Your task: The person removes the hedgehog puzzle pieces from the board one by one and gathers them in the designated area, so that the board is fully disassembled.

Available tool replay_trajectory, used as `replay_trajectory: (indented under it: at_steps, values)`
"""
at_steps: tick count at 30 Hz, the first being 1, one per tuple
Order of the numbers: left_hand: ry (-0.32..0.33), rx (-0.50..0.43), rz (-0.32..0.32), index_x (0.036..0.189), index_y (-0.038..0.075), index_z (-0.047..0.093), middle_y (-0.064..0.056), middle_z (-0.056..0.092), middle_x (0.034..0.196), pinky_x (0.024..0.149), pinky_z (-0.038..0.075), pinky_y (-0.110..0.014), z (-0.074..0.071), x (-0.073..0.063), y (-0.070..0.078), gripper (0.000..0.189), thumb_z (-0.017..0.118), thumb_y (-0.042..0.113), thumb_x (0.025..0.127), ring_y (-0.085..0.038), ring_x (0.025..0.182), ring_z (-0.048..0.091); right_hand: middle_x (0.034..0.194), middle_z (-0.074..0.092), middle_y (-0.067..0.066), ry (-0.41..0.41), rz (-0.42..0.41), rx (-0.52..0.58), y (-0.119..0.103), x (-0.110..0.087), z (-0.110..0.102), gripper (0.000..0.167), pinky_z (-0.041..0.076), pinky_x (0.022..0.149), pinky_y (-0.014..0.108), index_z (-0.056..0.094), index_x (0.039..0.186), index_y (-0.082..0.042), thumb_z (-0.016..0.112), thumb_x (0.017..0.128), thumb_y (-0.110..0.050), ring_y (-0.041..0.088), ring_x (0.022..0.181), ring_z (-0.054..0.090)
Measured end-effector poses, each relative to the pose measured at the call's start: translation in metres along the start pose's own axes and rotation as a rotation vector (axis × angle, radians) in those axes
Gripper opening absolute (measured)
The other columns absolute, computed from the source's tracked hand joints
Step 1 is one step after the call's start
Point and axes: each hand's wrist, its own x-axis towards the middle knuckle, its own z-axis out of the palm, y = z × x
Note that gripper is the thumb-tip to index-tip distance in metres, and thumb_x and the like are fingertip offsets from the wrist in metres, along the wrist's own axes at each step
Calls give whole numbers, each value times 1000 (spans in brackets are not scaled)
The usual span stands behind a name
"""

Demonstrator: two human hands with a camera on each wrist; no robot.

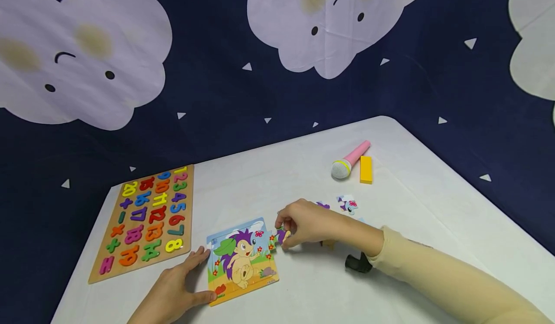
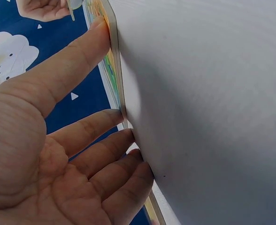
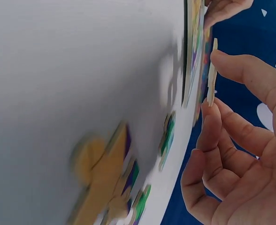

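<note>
A square jigsaw board with a purple-spined hedgehog picture lies on the white table. My left hand rests along its left side, thumb on the near corner and fingers extended at the far one. In the left wrist view the thumb touches the board's edge and the fingertips reach the table. Beside the board's right edge, my right hand pinches a thin jigsaw piece between thumb and fingertips, edge-on in the right wrist view. Another piece lies on the table below that hand.
Loose pieces, including a blue-and-white one, lie around the right forearm. A wooden number board is at the left. A pink toy microphone and a yellow block lie at the back right, a black object near the right sleeve.
</note>
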Motion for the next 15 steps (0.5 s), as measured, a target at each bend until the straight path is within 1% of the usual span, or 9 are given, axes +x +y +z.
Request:
replay_trajectory:
  at_steps: [8,15]
  values:
    - [-2,8,1,158,15,55,-13,42,169,115,39,-72,0,0,-1,108,101,47,66,-52,154,39,79,62,-11,1,6,-13,15,-17,-8,29,50,72,22,77,104,-13,94,83,-22,3,72,55]
    - [-3,4,-5,158,15,55,-13,42,169,116,38,-71,0,1,0,107,101,47,66,-52,154,38,78,63,-9,-8,10,-12,22,-24,-8,28,48,71,21,77,103,-14,95,82,-22,3,71,54]
